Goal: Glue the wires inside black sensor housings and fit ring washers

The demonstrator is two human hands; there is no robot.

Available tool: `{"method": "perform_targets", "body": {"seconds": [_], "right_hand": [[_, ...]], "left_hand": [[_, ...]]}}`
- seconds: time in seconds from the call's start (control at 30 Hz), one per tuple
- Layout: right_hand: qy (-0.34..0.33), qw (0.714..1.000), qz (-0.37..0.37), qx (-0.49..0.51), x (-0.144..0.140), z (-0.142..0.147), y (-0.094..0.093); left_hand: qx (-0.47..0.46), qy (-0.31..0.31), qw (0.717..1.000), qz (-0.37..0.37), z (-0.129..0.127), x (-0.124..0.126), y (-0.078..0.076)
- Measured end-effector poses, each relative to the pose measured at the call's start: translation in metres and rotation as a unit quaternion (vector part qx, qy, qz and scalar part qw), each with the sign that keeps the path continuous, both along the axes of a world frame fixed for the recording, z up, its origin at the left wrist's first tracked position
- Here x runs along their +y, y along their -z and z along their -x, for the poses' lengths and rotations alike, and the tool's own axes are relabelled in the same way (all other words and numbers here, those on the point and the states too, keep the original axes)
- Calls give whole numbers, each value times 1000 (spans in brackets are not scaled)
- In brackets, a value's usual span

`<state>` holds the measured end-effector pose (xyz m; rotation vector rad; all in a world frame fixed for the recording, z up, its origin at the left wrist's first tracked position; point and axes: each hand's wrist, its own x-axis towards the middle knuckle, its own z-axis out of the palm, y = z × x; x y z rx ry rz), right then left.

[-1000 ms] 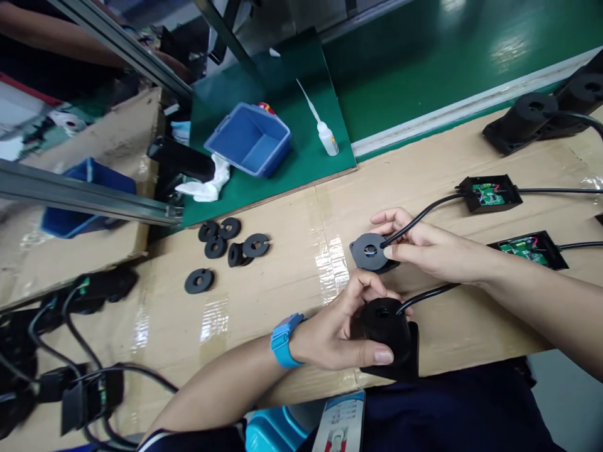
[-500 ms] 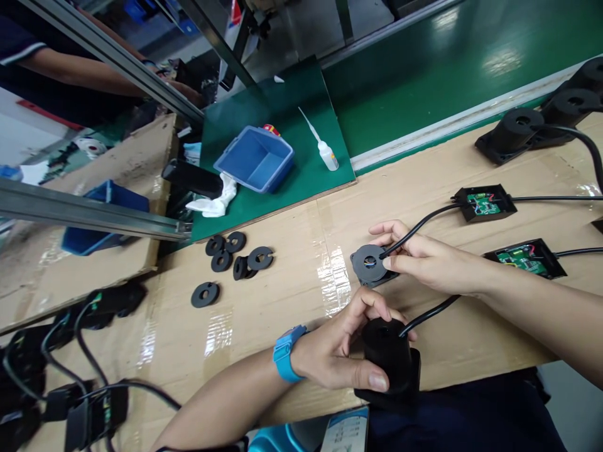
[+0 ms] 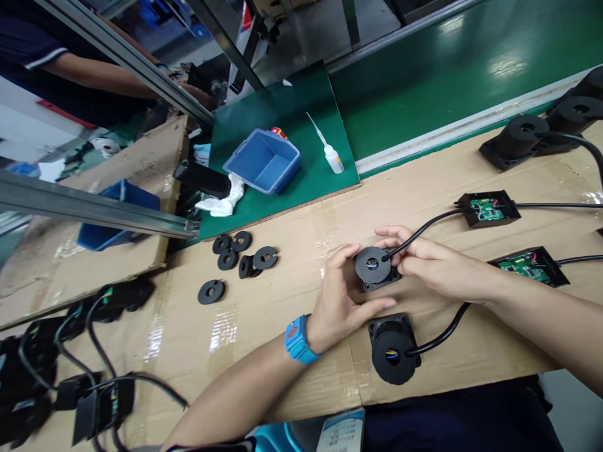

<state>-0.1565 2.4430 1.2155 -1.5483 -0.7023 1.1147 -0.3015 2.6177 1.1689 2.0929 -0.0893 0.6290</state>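
A black cylindrical housing with a square flange and a slotted round disc on top stands on the cardboard. Coloured wires show in its centre hole. My left hand curves round its left side, fingers apart, with the thumb stretched below it. On the other side, my right hand has its thumb and fingers closed about the black cable where this enters the housing. Nearer me, a second black housing stands free with its own cable, wires visible in its hole.
Several loose black slotted rings lie to the left. Open black boxes with green circuit boards sit at right. A blue bin and a white dropper bottle stand on the green mat. More housings stand far right. A co-worker's arm is upper left.
My left hand has let go of the nearer housing and moved up and away to the farther one, opening round its left side. My right hand stays by the farther housing's cable.
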Motion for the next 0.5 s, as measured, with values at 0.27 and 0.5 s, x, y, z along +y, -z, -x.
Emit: {"method": "perform_targets", "body": {"seconds": [0.27, 0.5], "right_hand": [[-47, 999, -13, -16, -17, 4, -12], [-86, 982, 41, -163, -29, 12, -36]], "left_hand": [[152, 131, 913, 356, -7, 0, -18], [183, 189, 829, 494, -1, 1, -27]]}}
